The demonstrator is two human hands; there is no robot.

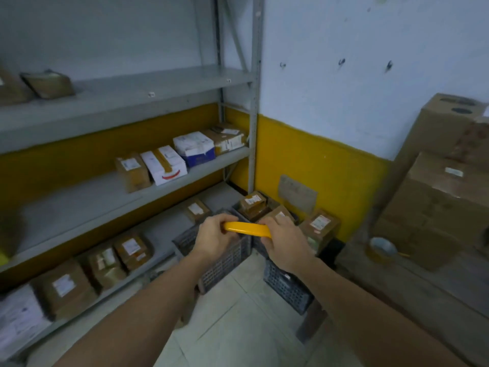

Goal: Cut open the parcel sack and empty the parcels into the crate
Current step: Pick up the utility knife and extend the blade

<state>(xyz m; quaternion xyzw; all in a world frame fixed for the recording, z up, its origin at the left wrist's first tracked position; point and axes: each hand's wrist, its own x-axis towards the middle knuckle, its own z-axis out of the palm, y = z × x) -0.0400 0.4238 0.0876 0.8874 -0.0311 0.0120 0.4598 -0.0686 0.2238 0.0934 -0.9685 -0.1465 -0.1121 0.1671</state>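
Both my hands hold a yellow utility knife [247,229] level in front of me. My left hand [214,238] pinches its left end and my right hand [284,241] wraps its right end. No blade shows. Below the hands stand two dark grey mesh crates [225,263] on the floor, the right crate [287,286] holding several brown parcels [254,203]. No parcel sack is in view.
A grey metal shelf rack [252,107] fills the left, with boxed parcels on its lower shelves. Large cardboard boxes [436,197] are stacked at the right on a wooden surface with a tape roll [381,249]. Pale floor tiles [238,327] lie below.
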